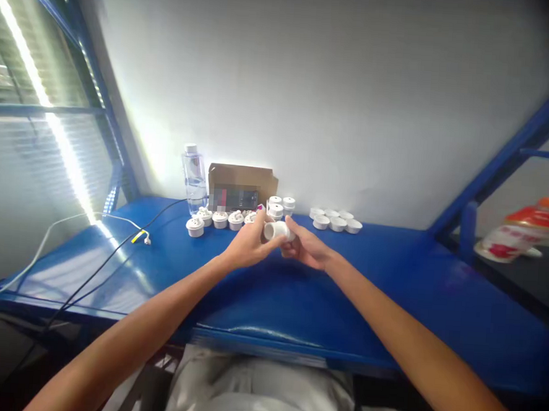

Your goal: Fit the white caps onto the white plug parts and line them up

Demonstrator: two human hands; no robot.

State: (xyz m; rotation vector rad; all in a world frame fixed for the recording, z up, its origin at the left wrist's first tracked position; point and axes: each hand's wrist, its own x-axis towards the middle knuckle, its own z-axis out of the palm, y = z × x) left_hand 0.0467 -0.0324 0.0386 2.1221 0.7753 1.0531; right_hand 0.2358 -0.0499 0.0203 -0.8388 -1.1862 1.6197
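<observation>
My left hand (248, 244) and my right hand (306, 248) meet above the blue table (390, 287), both gripping one small white round plastic part (277, 230). Just behind my hands runs a row of several similar white round parts (220, 219) with raised tops. A few stacked white parts (281, 205) stand behind that, and a group of several low white caps (336, 220) lies to the right near the wall.
A clear water bottle (193, 179) and a brown cardboard box (242, 188) stand against the white wall. White and black cables (114, 239) trail over the table's left side. At the far right, a white bottle with an orange cap (524, 233) lies on a darker surface behind a blue frame.
</observation>
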